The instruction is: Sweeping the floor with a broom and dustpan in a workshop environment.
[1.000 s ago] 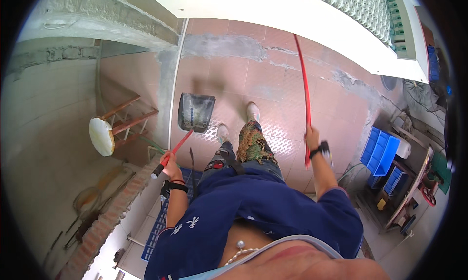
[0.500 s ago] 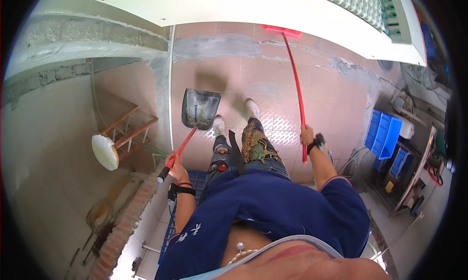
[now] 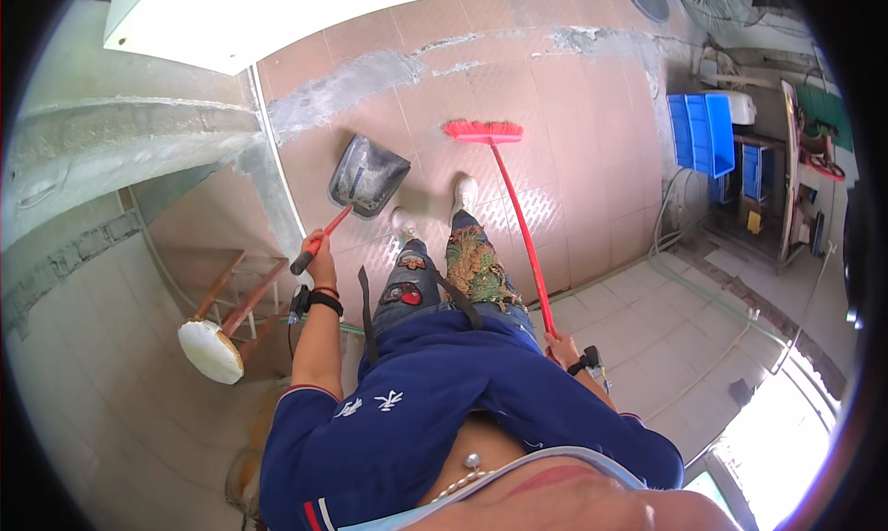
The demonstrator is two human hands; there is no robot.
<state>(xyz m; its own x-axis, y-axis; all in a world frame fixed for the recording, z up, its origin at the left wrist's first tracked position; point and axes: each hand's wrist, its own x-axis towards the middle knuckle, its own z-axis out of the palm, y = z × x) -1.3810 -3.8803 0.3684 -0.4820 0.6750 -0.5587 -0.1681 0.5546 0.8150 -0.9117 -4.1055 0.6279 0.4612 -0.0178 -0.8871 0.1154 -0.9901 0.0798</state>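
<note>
My left hand (image 3: 320, 261) is wrapped round the short red handle of a dark grey dustpan (image 3: 370, 175), whose pan rests on or just above the tiled floor ahead of my feet. Close to my body, my right hand (image 3: 561, 348) grips the long red handle of a broom (image 3: 521, 212). The broom's head, with pinkish-red bristles, is at the floor to the right of the dustpan and a short way from it. No dirt can be made out in the pan.
A white-topped wooden stool (image 3: 211, 351) is at the left, near a wall. Blue plastic bins (image 3: 703, 135) and a cluttered rack stand at the right. A white cabinet-like unit (image 3: 305, 8) spans the far side. A green hose (image 3: 659, 240) lies on the floor to the right.
The broom head has come from under the white unit back toward my feet, and my right hand has drawn in to my body. The dustpan has tilted a little. My view has turned.
</note>
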